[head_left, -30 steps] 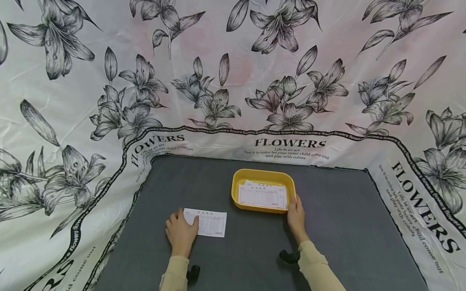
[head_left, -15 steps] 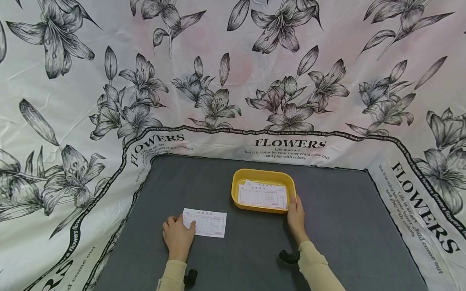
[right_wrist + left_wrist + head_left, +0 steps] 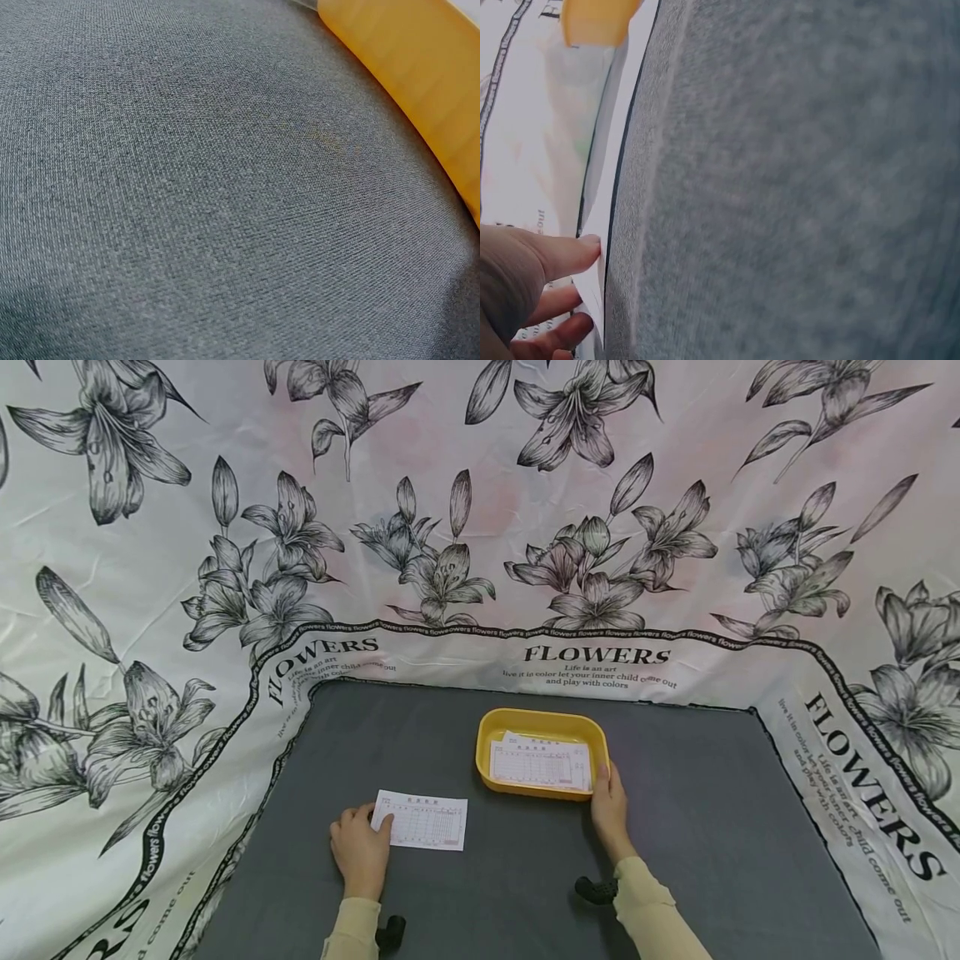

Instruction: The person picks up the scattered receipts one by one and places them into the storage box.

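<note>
In the head view my left hand [image 3: 360, 856] pinches the left edge of a white printed paper slip [image 3: 427, 822] lying on the grey cloth. The left wrist view has the thumb [image 3: 574, 255] on top of the slip [image 3: 616, 150], fingers at its underside, and that edge slightly raised. My right hand [image 3: 611, 817] grips the right end of a yellow plastic tray [image 3: 525, 792], thumb at the rim. Inside the tray lie overlapping printed slips [image 3: 528, 764]. The right wrist view catches only the tray's outer wall [image 3: 420, 75]; the right hand is out of that view.
A grey cloth [image 3: 480, 902] covers the table. White flower-printed fabric [image 3: 600, 672] borders it at the back and sides. A dark strap-like piece sits by each wrist, the left one [image 3: 392, 935] and the right one [image 3: 596, 890].
My left hand has slid a little leftward along the slip to its left edge, uncovering more of the print. The slip has barely moved. My right hand and the tray stay put.
</note>
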{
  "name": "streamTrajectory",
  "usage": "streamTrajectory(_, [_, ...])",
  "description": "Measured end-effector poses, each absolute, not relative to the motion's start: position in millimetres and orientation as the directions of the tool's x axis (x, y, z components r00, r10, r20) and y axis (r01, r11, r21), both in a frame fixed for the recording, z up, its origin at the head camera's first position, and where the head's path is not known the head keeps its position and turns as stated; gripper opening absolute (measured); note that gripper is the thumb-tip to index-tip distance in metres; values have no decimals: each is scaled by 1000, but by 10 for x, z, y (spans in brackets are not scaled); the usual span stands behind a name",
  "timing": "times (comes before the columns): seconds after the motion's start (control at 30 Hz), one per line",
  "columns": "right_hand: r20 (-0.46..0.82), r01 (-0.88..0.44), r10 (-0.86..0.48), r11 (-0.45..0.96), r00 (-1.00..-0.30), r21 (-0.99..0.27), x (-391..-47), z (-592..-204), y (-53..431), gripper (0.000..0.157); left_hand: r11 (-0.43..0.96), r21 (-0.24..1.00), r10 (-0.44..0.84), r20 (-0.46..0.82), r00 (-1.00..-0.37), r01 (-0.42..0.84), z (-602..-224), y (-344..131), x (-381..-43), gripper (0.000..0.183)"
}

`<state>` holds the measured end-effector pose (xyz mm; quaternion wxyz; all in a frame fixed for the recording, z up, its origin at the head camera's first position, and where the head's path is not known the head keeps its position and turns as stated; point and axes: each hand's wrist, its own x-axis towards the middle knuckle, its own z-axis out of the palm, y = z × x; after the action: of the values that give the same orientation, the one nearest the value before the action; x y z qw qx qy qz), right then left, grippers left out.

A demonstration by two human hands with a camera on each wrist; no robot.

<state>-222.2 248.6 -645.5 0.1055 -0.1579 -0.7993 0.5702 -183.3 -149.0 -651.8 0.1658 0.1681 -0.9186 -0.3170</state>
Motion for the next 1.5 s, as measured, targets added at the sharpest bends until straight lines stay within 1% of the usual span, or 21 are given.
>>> streamTrajectory(0.13, [-19, 138, 370, 299, -929, -944, -2223, -6445, 2490, 68, 720, 668, -429, 210, -879, -191, -6532, -1508, -1856, 32])
streamTrajectory(0.37, [-19, 138, 371, 298, -928, -945, -2225, -6465, 2495, 67, 652, 736, -451, 182, -874, -183, -6525, -1539, -1895, 29])
streamTrajectory(0.57, [-22, 144, 379, 297, -925, -944, -2236, -6475, 2494, 67, 626, 761, -434, 160, -887, -169, -6542, -1586, -1921, 27])
streamTrajectory(0.7, [-23, 145, 378, 298, -926, -943, -2237, -6467, 2493, 67, 615, 774, -404, 146, -903, -150, -6555, -1623, -1945, 30])
streamTrajectory(0.8, [-21, 143, 377, 298, -926, -944, -2235, -6458, 2493, 67, 612, 778, -385, 138, -913, -141, -6559, -1641, -1947, 31])
streamTrajectory(0.87, [-20, 142, 377, 299, -926, -944, -2235, -6454, 2495, 67, 625, 769, -377, 147, -915, -134, -6561, -1651, -1945, 25])
streamTrajectory(1.0, [-19, 142, 376, 301, -927, -943, -2228, -6463, 2495, 67, 665, 739, -369, 204, -907, -105, -6563, -1669, -1938, 12])
streamTrajectory(1.1, [-19, 142, 374, 304, -927, -942, -2225, -6471, 2498, 67, 681, 727, -371, 233, -899, -93, -6566, -1676, -1934, 8])
streamTrajectory(1.3, [-21, 143, 371, 305, -928, -942, -2226, -6477, 2505, 67, 681, 726, -377, 238, -895, -94, -6556, -1682, -1939, 8])
streamTrajectory(1.5, [-9, 134, 379, 304, -925, -943, -2230, -6486, 2496, 67, 645, 760, -378, 224, -898, -82, -6581, -1713, -1964, 10])
